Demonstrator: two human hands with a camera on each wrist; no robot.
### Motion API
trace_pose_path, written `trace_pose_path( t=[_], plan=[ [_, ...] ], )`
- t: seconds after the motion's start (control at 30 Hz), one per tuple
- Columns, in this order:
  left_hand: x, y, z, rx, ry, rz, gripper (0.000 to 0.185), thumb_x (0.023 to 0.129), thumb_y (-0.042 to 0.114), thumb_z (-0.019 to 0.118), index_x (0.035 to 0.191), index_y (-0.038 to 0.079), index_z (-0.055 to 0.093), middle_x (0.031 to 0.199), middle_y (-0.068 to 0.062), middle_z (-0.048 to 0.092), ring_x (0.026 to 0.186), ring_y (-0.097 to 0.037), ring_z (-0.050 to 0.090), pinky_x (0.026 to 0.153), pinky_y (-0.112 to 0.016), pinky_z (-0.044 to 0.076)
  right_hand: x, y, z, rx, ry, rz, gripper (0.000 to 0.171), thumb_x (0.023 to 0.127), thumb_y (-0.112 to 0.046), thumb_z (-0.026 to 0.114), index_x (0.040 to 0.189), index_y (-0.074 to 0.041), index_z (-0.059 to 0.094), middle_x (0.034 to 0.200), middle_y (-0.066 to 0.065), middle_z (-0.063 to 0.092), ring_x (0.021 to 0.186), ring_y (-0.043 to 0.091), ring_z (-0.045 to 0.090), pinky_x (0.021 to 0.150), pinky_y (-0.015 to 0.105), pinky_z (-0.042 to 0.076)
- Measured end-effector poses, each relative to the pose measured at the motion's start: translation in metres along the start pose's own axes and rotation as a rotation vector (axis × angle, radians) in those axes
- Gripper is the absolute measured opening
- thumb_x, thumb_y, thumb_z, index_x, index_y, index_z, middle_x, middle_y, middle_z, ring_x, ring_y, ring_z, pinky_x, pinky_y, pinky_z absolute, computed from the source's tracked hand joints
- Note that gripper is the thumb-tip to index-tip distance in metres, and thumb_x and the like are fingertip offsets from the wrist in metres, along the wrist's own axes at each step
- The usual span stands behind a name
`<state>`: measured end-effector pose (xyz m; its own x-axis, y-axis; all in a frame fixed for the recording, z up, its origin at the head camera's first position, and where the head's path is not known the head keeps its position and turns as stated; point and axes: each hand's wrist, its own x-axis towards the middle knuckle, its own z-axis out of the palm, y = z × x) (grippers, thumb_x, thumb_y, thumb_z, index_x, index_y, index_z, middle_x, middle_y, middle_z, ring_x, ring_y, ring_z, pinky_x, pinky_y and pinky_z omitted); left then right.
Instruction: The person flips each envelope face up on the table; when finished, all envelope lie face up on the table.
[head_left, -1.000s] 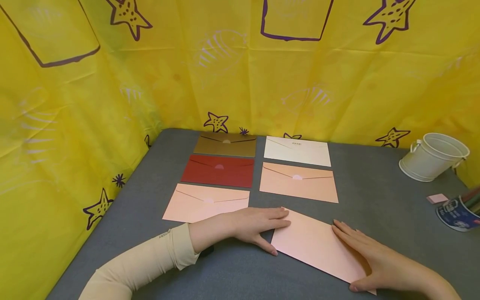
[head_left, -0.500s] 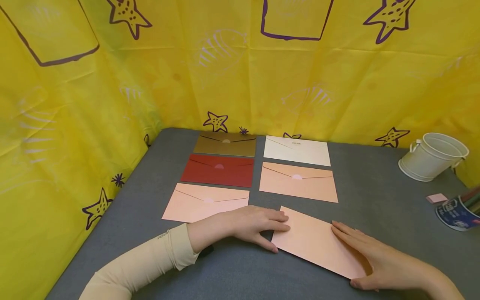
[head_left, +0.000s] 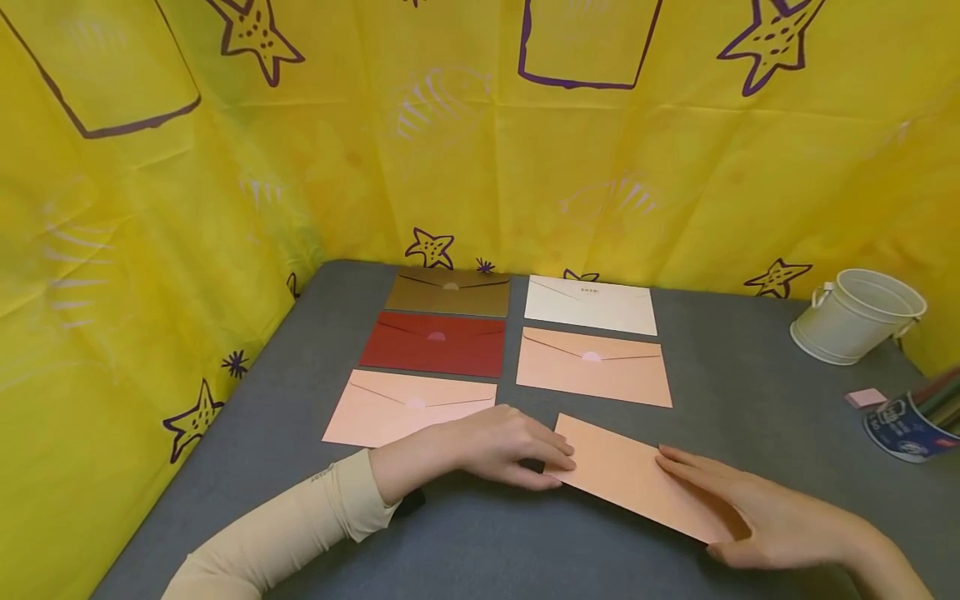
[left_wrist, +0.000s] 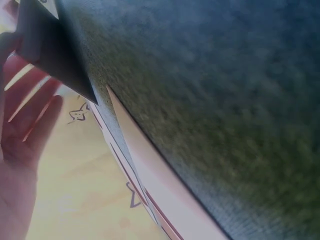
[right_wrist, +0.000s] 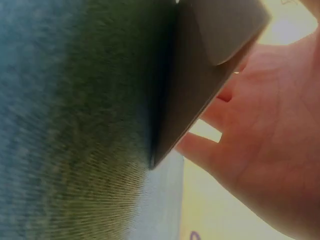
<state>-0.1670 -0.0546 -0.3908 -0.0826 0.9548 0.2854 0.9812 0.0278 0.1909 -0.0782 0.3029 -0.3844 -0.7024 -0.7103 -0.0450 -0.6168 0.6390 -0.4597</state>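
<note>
A peach envelope (head_left: 630,477) lies plain side up, slanted, near the front of the grey table (head_left: 750,392). My left hand (head_left: 517,446) pinches its left corner, thumb below and fingers on top. My right hand (head_left: 757,517) holds its right end, with fingers across the top and the thumb at the near edge. The left wrist view shows the envelope's corner (left_wrist: 55,50) raised off the table with fingers (left_wrist: 25,130) behind it. In the right wrist view the envelope (right_wrist: 200,75) tilts up against my right palm (right_wrist: 260,140).
Several envelopes lie in two columns behind: gold-brown (head_left: 448,292), dark red (head_left: 433,343) and pink (head_left: 408,407) on the left, white (head_left: 589,305) and peach (head_left: 592,367) on the right. A white bucket (head_left: 855,315), pink pad (head_left: 865,397) and pen cup (head_left: 911,427) sit at right. Yellow cloth (head_left: 480,167) walls the table.
The slanted envelope has tilted up off the table and looks narrower. My left fingers have closed on its corner, and my right hand has shifted a little along its right end.
</note>
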Motion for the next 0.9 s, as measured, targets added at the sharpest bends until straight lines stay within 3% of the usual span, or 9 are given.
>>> trace_pose_path(
  t=[0.23, 0.4, 0.53, 0.7, 0.9],
  plan=[
    [-0.001, -0.002, -0.006, 0.106, 0.233, 0.074, 0.017, 0.094, 0.021, 0.065, 0.107, 0.017, 0.075, 0.101, 0.012, 0.072, 0.094, 0.003, 0.065, 0.085, -0.011, 0.045, 0.009, 0.004, -0.013, 0.104, 0.087, -0.239, 0.071, 0.077, -0.001, 0.074, 0.143, -0.011, 0.049, 0.142, 0.005, 0.053, 0.125, 0.011, 0.052, 0.101, 0.009, 0.030],
    [-0.006, -0.001, -0.012, 0.119, 0.306, 0.025, 0.020, 0.093, 0.022, 0.068, 0.110, 0.019, 0.075, 0.101, 0.013, 0.072, 0.092, 0.003, 0.066, 0.080, -0.011, 0.047, 0.015, 0.003, -0.020, 0.169, 0.169, -0.292, 0.060, 0.077, 0.011, 0.070, 0.133, -0.009, 0.060, 0.125, 0.003, 0.065, 0.100, 0.007, 0.063, 0.087, 0.010, 0.042],
    [-0.012, 0.000, -0.019, 0.005, 0.367, -0.071, 0.020, 0.090, 0.018, 0.071, 0.110, 0.016, 0.076, 0.100, 0.010, 0.073, 0.093, 0.005, 0.065, 0.073, -0.010, 0.048, 0.019, 0.000, -0.024, 0.140, 0.271, -0.245, 0.050, 0.079, 0.011, 0.071, 0.122, -0.014, 0.068, 0.111, -0.003, 0.071, 0.091, 0.005, 0.066, 0.080, 0.011, 0.047],
    [-0.017, 0.001, -0.023, -0.205, 0.448, -0.187, 0.019, 0.087, 0.007, 0.072, 0.105, 0.009, 0.076, 0.097, 0.003, 0.074, 0.083, 0.004, 0.065, 0.058, -0.016, 0.046, 0.021, -0.001, -0.028, 0.173, 0.370, -0.071, 0.038, 0.083, 0.006, 0.072, 0.111, -0.019, 0.072, 0.101, -0.007, 0.073, 0.090, 0.005, 0.069, 0.073, 0.013, 0.051],
    [-0.021, -0.001, -0.023, -0.332, 0.490, -0.295, 0.015, 0.087, 0.005, 0.072, 0.102, 0.007, 0.076, 0.090, 0.003, 0.074, 0.069, 0.002, 0.059, 0.058, -0.016, 0.047, 0.020, 0.002, -0.028, 0.246, 0.417, 0.085, 0.026, 0.086, 0.000, 0.072, 0.102, -0.021, 0.073, 0.093, -0.007, 0.073, 0.086, 0.006, 0.069, 0.071, 0.016, 0.052]
  ],
)
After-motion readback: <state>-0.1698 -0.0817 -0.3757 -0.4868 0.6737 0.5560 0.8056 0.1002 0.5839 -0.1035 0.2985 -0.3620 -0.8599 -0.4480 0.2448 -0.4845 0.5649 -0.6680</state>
